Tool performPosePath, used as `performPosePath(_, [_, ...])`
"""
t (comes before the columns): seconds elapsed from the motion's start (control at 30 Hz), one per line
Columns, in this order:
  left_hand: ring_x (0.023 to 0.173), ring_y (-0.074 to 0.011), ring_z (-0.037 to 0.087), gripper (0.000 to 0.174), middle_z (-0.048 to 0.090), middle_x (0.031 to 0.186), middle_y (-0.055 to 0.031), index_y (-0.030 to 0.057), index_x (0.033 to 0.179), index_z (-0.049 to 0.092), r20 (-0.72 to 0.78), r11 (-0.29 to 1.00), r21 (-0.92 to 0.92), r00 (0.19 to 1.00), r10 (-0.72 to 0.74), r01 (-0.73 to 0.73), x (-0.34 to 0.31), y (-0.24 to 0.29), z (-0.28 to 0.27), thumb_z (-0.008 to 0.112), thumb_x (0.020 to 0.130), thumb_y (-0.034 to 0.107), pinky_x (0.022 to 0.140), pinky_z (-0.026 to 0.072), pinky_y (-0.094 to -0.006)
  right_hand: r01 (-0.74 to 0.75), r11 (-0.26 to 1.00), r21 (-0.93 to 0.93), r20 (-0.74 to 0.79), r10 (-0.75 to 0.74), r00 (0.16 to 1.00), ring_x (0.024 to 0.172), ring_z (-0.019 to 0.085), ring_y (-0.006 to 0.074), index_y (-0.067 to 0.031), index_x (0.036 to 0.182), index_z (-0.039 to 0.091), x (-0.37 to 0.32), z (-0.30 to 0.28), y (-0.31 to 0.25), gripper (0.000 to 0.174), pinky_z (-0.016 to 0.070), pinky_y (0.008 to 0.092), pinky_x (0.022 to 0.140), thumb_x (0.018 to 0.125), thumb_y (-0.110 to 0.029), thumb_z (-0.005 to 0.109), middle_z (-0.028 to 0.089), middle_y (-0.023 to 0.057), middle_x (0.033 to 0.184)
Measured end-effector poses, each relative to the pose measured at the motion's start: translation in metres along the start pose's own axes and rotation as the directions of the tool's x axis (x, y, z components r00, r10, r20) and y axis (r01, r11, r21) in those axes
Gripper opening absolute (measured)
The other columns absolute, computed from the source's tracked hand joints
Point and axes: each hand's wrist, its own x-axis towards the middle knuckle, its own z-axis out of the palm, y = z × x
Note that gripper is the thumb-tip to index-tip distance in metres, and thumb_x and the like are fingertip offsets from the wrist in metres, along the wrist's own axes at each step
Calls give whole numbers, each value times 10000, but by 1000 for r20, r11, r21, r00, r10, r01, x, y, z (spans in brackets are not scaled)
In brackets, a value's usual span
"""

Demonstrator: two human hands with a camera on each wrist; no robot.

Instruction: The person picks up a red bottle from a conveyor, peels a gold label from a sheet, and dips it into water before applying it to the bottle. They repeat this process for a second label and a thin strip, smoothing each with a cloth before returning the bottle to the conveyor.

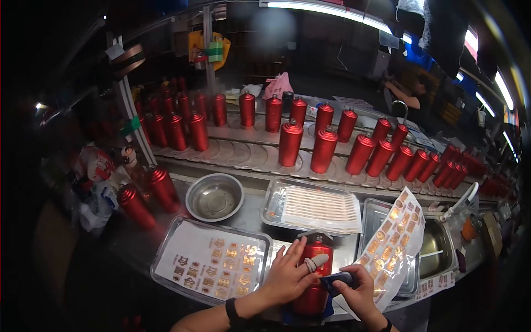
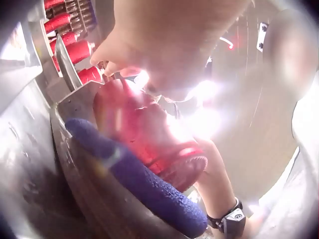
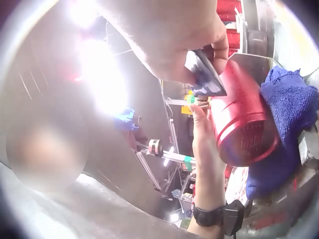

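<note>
Left grip [image 1: 287,276] lies spread on red bottle [image 1: 312,299], fingers fairly straight, seemingly steadying it; right grip [image 1: 362,296] pinches dark flat tool [image 1: 338,281] at the bottle. Blue cloth [image 3: 289,104] under bottle probably cushions it on metal counter [image 1: 252,213]. Sticker sheets [image 1: 394,249] flank both grips, likely for reach. Beyond them, more bottles [image 1: 290,145] stand on conveyor [image 1: 221,150]; dim workshop, tube light [image 1: 332,10] overhead.
</note>
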Motion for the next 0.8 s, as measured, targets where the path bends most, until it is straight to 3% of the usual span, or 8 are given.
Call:
performPosePath(0.27, [1437,-458,278,476,238,1559,-312,310,1400,570,113,998,10,991,-66,65,-33,18,-8,527,961,490,1133,203,-599,17,999,34,-101,-13,995,811,605,87,3,1050,550,1,1,-7,256,508,223,719,861,-29,721,620,52,926])
performPosePath(0.33, [1416,-468,307,475,271,1538,-321,232,1353,621,110,997,-15,991,-72,74,-41,22,-5,564,946,470,1124,214,-606,46,999,27,-77,-44,996,819,610,86,-4,1054,560,5,7,-6,258,503,225,713,866,-54,728,622,49,928])
performPosePath(0.47, [1404,-467,332,492,299,1528,-324,176,1322,646,80,996,-30,993,-87,89,-49,25,-6,538,958,488,1112,224,-622,270,876,-400,-79,-326,942,762,613,99,-4,991,590,7,13,4,216,493,260,663,852,-91,729,634,58,802])
performPosePath(0.53, [1406,-465,331,510,302,1527,-327,145,1313,651,76,993,-49,992,-105,109,-52,23,-6,526,963,495,1122,217,-608,96,956,-278,-184,-152,971,732,601,96,-3,993,587,6,-3,24,213,488,264,643,849,-82,723,634,60,789])
performPosePath(0.6, [1391,-430,374,441,306,1526,-320,225,1323,646,77,979,-123,985,-153,162,-53,23,-8,550,964,462,1123,208,-626,33,990,-135,-218,-62,974,716,593,93,-3,996,590,9,-10,33,197,487,259,635,858,-69,714,639,75,839])
performPosePath(0.67, [1390,-434,371,440,303,1529,-319,217,1327,643,28,987,-103,992,-124,126,-49,22,-7,559,961,446,1119,215,-626,210,975,-69,-220,-220,950,727,601,94,-2,1005,590,6,0,26,193,496,257,641,868,-63,712,642,72,865])
performPosePath(0.77, [1390,-452,364,433,303,1531,-316,212,1328,643,21,986,-92,990,-137,139,-40,23,-6,583,950,415,1114,214,-632,307,859,-411,-27,-348,937,764,609,92,-4,1029,583,12,2,14,198,503,252,667,884,-62,705,640,51,872])
performPosePath(0.8, [1390,-457,358,433,304,1532,-315,212,1328,643,32,990,-60,991,-128,129,-36,24,-8,591,944,405,1114,211,-633,248,894,-373,-103,-305,947,777,610,89,-5,1036,580,13,-3,18,198,502,248,675,889,-62,701,639,45,874])
